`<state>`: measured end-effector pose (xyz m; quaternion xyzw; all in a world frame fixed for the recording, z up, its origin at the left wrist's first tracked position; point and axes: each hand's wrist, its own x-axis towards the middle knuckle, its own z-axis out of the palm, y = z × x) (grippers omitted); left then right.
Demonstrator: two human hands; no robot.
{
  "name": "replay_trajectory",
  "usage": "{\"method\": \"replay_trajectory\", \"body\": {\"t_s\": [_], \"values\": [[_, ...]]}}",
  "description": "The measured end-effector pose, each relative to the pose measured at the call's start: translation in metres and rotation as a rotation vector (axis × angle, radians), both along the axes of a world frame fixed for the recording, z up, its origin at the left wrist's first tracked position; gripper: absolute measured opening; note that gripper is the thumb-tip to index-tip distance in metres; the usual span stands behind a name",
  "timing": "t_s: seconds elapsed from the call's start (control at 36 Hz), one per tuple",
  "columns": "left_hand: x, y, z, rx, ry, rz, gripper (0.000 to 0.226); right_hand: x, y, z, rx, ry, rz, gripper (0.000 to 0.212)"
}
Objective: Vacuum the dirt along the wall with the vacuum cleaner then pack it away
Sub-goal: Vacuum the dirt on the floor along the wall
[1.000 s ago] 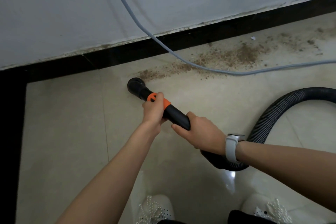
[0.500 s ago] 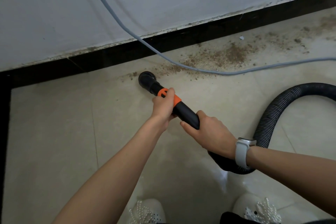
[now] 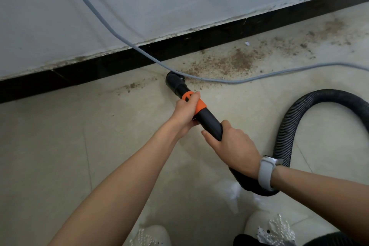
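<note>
So there's one black plastic vacuum wand with an orange collar [image 3: 196, 114], angled down at the beige tiled floor [image 3: 60, 146], its round nozzle end sitting just in front of the black skirting strip [image 3: 79, 72] at the foot of the grey-white wall [image 3: 139, 2]. Nozzle mouth is turned away, so can't see inside it. One black ribbed hose [image 3: 289, 126] runs off the back of the wand, loops round to the right and gets cut off at the frame edge; the vacuum body itself isn't visible.

One grey power cable [image 3: 123, 42] drops down the wall, crosses right over the nozzle tip and trails off to the right. Brown gritty dirt [image 3: 229, 62] lies in a big patch just right of the nozzle, a small smear to its left, and more scattered further right along the wall.

Two hands on it: left hand [image 3: 186, 114] wrapped round the orange collar, fingers curled tight. Right hand [image 3: 231, 148] clamped on the black tube further back, hiding where it joins the hose. One white smartwatch [image 3: 266, 171] on the right wrist. Two white beaded shoes [image 3: 273, 225] at the bottom, both partly cut off.
</note>
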<state>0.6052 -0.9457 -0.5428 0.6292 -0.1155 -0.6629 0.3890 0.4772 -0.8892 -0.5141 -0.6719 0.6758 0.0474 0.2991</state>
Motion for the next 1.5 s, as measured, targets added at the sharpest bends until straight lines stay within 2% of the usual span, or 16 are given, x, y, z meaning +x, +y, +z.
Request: {"method": "replay_trajectory", "body": {"t_s": [0.22, 0.42, 0.56, 0.72, 1.03, 1.5], "values": [[0.029, 0.027, -0.003, -0.026, -0.08, 0.144, 0.042, 0.021, 0.009, 0.004, 0.023, -0.051, 0.142, 0.041], [0.092, 0.057, 0.008, -0.049, -0.15, 0.357, 0.017, 0.078, 0.01, 0.006, 0.025, -0.088, 0.392, 0.04], [0.137, 0.07, 0.011, -0.016, -0.165, 0.414, 0.016, 0.121, 0.006, 0.004, 0.083, -0.15, 0.472, 0.04], [0.156, 0.063, 0.005, 0.033, -0.15, 0.389, 0.017, 0.141, 0.005, -0.005, 0.122, -0.187, 0.428, 0.041], [0.136, 0.037, 0.003, 0.077, -0.126, 0.283, 0.019, 0.122, -0.007, -0.007, 0.136, -0.189, 0.294, 0.042], [0.107, 0.023, -0.003, 0.042, -0.122, 0.219, 0.03, 0.094, -0.01, -0.002, 0.121, -0.198, 0.21, 0.042]]}}
